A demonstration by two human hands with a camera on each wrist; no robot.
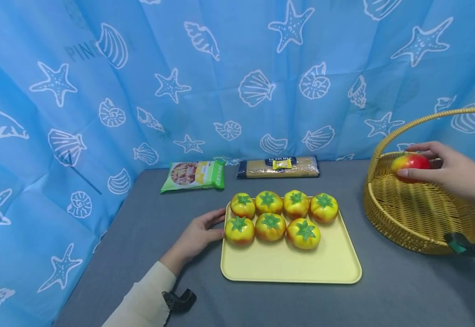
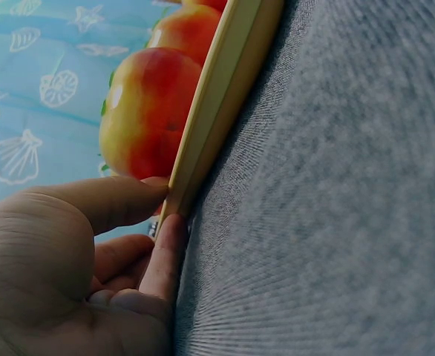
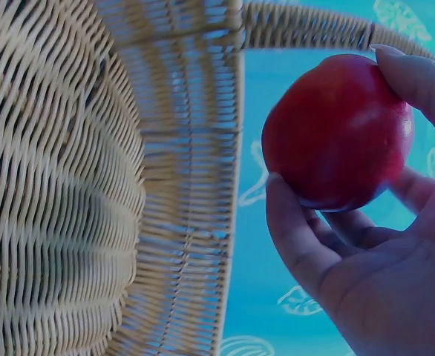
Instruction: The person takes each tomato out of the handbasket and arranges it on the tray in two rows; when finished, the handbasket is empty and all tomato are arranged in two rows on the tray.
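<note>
My right hand (image 1: 446, 170) holds a red-and-yellow persimmon (image 1: 411, 164) over the wicker basket (image 1: 378, 213). Its thumb and fingers are around the fruit, whose smooth red side (image 3: 336, 133) faces the right wrist camera, beyond the basket rim. At the left, my left hand (image 1: 196, 238) pinches the edge of a pale yellow tray (image 1: 290, 270), thumb at the rim (image 2: 221, 81) and fingers against its outer side. Several yellow persimmons with green leafy tops, such as one persimmon (image 1: 304, 233), sit in two rows toward the tray's back.
Behind the tray lie a green-and-white food packet (image 1: 196, 175) and a pack of dry noodles (image 1: 299, 167) with a small yellow sachet (image 1: 282, 164) on it. The basket's tall handle (image 1: 417, 120) arches up at the right. A blue seashell-print curtain (image 1: 229, 68) hangs behind the grey tabletop (image 1: 139, 218).
</note>
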